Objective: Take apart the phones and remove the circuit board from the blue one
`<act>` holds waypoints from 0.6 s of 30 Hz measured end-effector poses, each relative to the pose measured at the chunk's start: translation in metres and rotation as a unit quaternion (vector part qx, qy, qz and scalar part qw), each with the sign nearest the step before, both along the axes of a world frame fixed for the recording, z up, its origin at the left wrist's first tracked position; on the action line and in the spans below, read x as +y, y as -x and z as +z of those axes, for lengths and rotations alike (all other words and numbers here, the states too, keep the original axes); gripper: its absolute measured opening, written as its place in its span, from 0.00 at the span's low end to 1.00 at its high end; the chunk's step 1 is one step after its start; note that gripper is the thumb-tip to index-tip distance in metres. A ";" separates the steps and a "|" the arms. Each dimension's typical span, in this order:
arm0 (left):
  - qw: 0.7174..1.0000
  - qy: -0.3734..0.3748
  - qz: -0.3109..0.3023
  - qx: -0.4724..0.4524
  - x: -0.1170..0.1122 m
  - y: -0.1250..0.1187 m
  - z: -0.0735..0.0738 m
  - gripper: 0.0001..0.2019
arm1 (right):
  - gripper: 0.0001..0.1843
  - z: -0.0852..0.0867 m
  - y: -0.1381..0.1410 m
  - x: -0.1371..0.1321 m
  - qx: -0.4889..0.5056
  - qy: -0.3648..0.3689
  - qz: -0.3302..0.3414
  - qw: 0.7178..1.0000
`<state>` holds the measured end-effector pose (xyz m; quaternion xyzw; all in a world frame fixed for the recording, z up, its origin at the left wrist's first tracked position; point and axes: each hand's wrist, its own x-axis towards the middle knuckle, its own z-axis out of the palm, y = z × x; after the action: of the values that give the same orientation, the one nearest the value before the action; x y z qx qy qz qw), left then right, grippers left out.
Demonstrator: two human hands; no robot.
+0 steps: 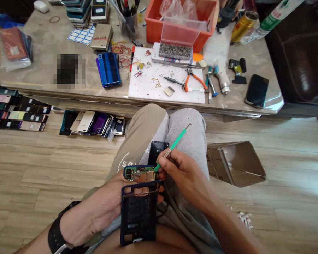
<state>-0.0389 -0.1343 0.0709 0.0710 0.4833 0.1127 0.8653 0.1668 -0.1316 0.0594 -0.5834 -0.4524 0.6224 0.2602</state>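
My left hand is wrapped around an opened phone. A green circuit board with a camera module shows at its top end. Below it lies a blue-edged frame around a dark battery-like block, and my fingers show through a gap in it. How the two pieces join I cannot tell. Pinched in my right hand is a thin pry tool, green at both ends, with a hooked upper tip. Its lower tip touches or nearly touches the board's right edge. A black phone part rests on my lap behind the board.
On the table ahead are a white mat, orange-handled cutters, a screwdriver, blue phones, a box of screws and an orange bin. A cardboard box stands on the floor at right; several phones sit below the table.
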 end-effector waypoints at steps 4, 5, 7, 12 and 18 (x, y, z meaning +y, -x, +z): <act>1.000 -0.006 0.005 -0.009 0.001 0.000 0.001 0.16 | 0.14 0.000 -0.001 -0.001 -0.004 -0.004 0.000 1.000; 1.000 -0.012 0.008 -0.014 0.001 0.000 0.000 0.16 | 0.14 0.000 -0.001 -0.001 -0.005 -0.006 -0.001 1.000; 1.000 -0.016 0.014 -0.017 0.000 0.000 -0.001 0.17 | 0.15 -0.001 -0.002 -0.001 -0.006 -0.014 -0.003 1.000; 1.000 -0.018 0.009 -0.024 -0.001 0.002 -0.004 0.18 | 0.16 -0.002 -0.001 -0.002 -0.001 -0.014 -0.003 1.000; 1.000 0.000 0.004 -0.006 -0.001 0.001 -0.004 0.18 | 0.15 0.003 0.002 -0.004 -0.036 -0.031 -0.005 0.999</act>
<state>-0.0397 -0.1351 0.0673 0.0685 0.4782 0.1168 0.8677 0.1644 -0.1356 0.0625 -0.5989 -0.4777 0.5855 0.2652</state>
